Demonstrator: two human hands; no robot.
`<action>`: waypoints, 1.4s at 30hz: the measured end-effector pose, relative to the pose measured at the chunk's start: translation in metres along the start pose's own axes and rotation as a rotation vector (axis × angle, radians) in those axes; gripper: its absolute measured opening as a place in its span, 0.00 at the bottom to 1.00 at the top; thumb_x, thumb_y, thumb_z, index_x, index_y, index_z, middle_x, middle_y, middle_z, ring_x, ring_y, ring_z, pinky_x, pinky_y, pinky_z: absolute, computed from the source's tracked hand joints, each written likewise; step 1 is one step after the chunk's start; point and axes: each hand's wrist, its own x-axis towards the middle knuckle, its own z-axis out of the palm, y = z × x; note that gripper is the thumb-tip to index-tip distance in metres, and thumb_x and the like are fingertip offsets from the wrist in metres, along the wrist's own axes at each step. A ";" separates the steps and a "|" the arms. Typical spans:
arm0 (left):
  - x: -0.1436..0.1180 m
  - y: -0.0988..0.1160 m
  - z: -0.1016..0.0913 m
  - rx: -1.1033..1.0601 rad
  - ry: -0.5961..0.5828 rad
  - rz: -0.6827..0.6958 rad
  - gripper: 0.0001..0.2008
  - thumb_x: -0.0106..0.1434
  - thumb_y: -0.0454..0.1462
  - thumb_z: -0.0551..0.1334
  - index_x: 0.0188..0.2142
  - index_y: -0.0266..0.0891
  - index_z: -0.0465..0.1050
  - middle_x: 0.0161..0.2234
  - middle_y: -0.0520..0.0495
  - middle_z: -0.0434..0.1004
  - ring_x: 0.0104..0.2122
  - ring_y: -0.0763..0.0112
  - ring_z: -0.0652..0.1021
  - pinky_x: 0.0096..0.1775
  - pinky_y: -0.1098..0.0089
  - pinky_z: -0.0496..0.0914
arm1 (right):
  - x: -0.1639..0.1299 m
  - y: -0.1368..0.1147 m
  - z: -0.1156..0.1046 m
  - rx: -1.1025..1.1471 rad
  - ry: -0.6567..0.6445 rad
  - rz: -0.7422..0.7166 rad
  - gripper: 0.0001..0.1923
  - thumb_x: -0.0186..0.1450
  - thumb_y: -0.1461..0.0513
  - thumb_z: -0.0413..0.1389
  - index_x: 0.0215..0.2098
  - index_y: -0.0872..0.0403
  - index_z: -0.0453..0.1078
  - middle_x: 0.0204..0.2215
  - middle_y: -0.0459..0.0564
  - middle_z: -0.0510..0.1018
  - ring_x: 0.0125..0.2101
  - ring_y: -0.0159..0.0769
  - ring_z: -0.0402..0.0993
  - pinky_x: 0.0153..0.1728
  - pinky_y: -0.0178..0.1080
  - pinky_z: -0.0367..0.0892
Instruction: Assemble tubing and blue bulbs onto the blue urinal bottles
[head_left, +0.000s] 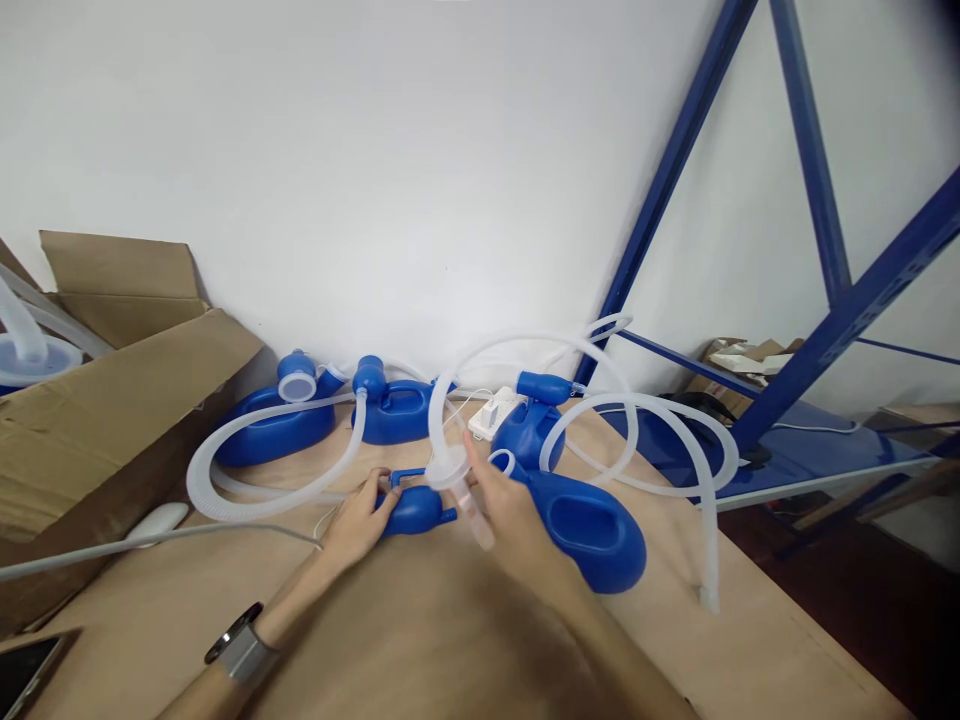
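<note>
My left hand [358,520] rests its fingers on a small blue plastic fitting [417,507] lying on the brown table, holding it at its left end. My right hand [501,500] grips the clear funnel-shaped end [450,470] of a white corrugated hose [525,345] just above that fitting. The hose arcs up and over to the right. A blue plastic bottle [592,525] lies right beside my right hand, partly hidden by it.
Several more blue bottles [274,425] with hoses lie against the white wall. An open cardboard box [97,400] stands at the left, a phone [26,668] at the lower left corner. A blue metal rack [825,310] stands at the right. A white power strip [495,410] lies behind.
</note>
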 end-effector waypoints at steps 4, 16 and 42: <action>-0.013 0.016 -0.003 0.201 0.058 -0.046 0.25 0.68 0.49 0.53 0.58 0.40 0.69 0.57 0.30 0.75 0.54 0.39 0.78 0.52 0.50 0.70 | 0.024 0.016 -0.035 -0.054 0.022 -0.020 0.35 0.72 0.56 0.53 0.75 0.50 0.54 0.45 0.53 0.82 0.43 0.46 0.77 0.51 0.50 0.71; -0.002 0.110 -0.014 -0.458 -0.016 0.388 0.44 0.65 0.50 0.67 0.74 0.49 0.49 0.72 0.41 0.58 0.64 0.49 0.70 0.51 0.61 0.76 | 0.048 0.025 -0.043 0.114 -0.193 -0.165 0.34 0.73 0.57 0.52 0.75 0.47 0.53 0.60 0.53 0.76 0.50 0.45 0.77 0.52 0.48 0.73; 0.023 0.123 0.062 -0.258 0.027 0.351 0.16 0.73 0.42 0.47 0.42 0.42 0.73 0.37 0.44 0.80 0.40 0.57 0.79 0.46 0.60 0.70 | -0.039 0.074 -0.083 -0.333 -0.137 0.276 0.29 0.63 0.46 0.66 0.59 0.47 0.76 0.55 0.55 0.82 0.53 0.56 0.79 0.55 0.55 0.72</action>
